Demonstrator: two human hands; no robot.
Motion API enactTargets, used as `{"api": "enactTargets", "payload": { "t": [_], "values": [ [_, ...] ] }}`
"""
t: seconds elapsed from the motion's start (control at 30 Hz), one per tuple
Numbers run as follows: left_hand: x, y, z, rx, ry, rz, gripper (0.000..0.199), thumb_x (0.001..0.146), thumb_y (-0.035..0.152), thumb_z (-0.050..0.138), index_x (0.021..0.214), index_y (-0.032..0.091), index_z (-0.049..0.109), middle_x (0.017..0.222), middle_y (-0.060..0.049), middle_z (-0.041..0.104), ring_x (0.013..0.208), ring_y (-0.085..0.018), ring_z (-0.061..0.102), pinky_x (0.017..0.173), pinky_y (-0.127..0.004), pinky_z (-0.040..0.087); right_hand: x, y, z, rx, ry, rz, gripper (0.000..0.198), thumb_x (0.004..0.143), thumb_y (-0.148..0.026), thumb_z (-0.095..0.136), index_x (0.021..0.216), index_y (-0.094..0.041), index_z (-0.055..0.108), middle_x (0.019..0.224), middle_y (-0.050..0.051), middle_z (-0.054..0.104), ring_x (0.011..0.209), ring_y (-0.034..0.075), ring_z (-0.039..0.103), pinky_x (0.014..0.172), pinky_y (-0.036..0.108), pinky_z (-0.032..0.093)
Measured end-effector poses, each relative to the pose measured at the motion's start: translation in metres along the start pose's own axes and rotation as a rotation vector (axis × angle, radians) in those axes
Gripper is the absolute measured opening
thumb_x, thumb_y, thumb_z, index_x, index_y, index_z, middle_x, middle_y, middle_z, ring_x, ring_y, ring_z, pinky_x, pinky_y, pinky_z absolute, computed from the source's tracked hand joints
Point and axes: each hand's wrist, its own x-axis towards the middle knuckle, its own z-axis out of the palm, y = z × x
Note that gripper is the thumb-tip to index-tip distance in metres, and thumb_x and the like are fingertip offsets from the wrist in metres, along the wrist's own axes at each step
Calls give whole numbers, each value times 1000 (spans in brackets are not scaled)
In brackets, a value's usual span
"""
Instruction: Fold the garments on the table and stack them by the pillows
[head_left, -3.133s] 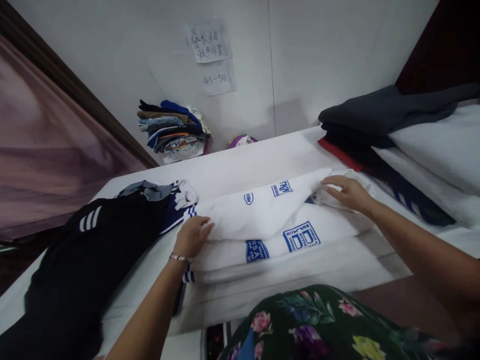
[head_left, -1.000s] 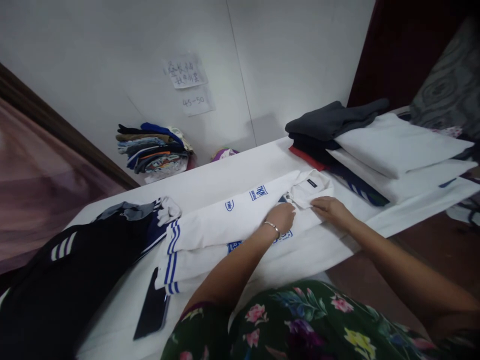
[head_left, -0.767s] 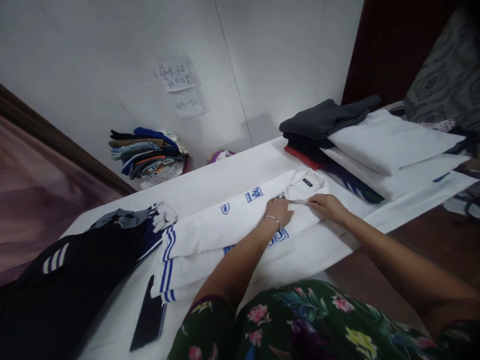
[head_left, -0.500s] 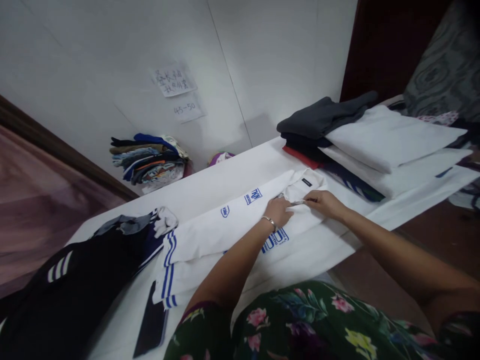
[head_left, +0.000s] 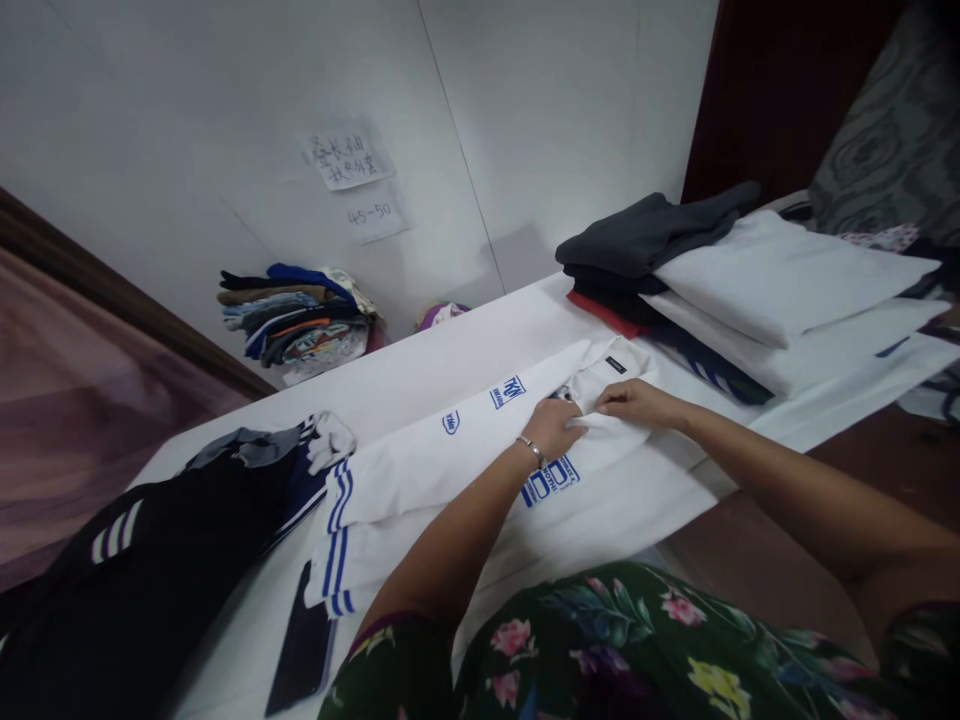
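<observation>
A white shirt with blue print and blue stripes at its left end lies across the table, its collar to the right with a dark neck label. My left hand is closed on the shirt's front edge just below the collar; a silver bracelet circles that wrist. Close beside it, my right hand pinches the same front edge between thumb and fingers. The exact bit of cloth in the fingertips is too small to make out.
Folded clothes are stacked at the table's right end. A black garment with white stripes lies at the left, and a dark phone near the front. Behind the table stands another clothes pile; paper notes hang on the wall.
My right hand has shifted slightly left along the shirt's front edge, closer to my left hand. My left hand has barely moved, and the shirt lies as before.
</observation>
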Motion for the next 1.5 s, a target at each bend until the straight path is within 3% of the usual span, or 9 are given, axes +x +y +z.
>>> {"api": "enactTargets", "payload": {
  "t": [0.13,0.23,0.5,0.63,0.87,1.0,1.1,1.33,1.5],
  "values": [
    [1,1,-1,-2,7,-15,17,82,31,60,94,22,67,99,-3,70,97,-20,61,95,-33,41,-4,-12,-3,-58,-176,117,53,81,-64,48,57,-18,54,52,-2,48,50,11,40,47,25,28],
    [5,2,-2,-11,12,-89,18,83,33,58,94,21,67,95,-3,70,93,-20,62,91,-32,44,-6,-17,-6,-107,-193,117,54,79,-68,48,63,-18,59,54,-2,51,51,11,41,47,25,28],
    [23,-7,14,27,-8,-315,21,90,32,50,101,22,65,104,-2,70,97,-19,62,90,-31,43,-7,10,-23,-447,-3,113,40,85,-55,48,81,-22,71,76,3,69,71,18,60,60,27,39],
    [26,-8,24,129,-20,-286,20,91,29,47,100,21,64,101,-4,70,99,-21,61,98,-39,36,-13,22,-19,-660,85,132,29,85,-45,50,83,-24,69,78,4,70,73,20,63,60,27,39],
    [23,-11,26,153,119,-274,23,94,27,42,102,20,62,103,-5,69,101,-20,60,95,-37,37,-14,26,-11,-685,238,-19,32,92,-44,40,87,-23,65,87,4,70,79,19,62,64,28,39],
    [26,-15,28,185,41,-299,22,92,27,46,102,19,63,102,-6,69,100,-21,61,96,-39,37,-9,35,-6,-761,213,8,31,91,-44,43,85,-22,65,84,4,70,77,20,63,61,28,37],
    [23,-13,25,155,81,-241,22,90,25,49,107,19,62,109,-6,66,106,-21,57,97,-38,38,-9,43,-1,-774,203,10,31,91,-44,43,87,-22,65,88,5,71,80,20,63,62,28,38],
    [-47,16,11,21,220,37,24,89,29,52,109,19,60,116,-9,60,113,-21,51,99,-38,40,-15,43,-1,-767,254,-30,31,91,-41,42,90,-21,66,90,6,70,83,21,63,67,31,43],
    [-130,25,12,33,272,8,32,81,35,63,111,22,59,116,-9,61,110,-24,53,96,-43,43,-32,22,15,-694,372,-269,31,92,-33,41,101,-20,68,107,11,67,101,26,60,89,42,44]
  ]
}}
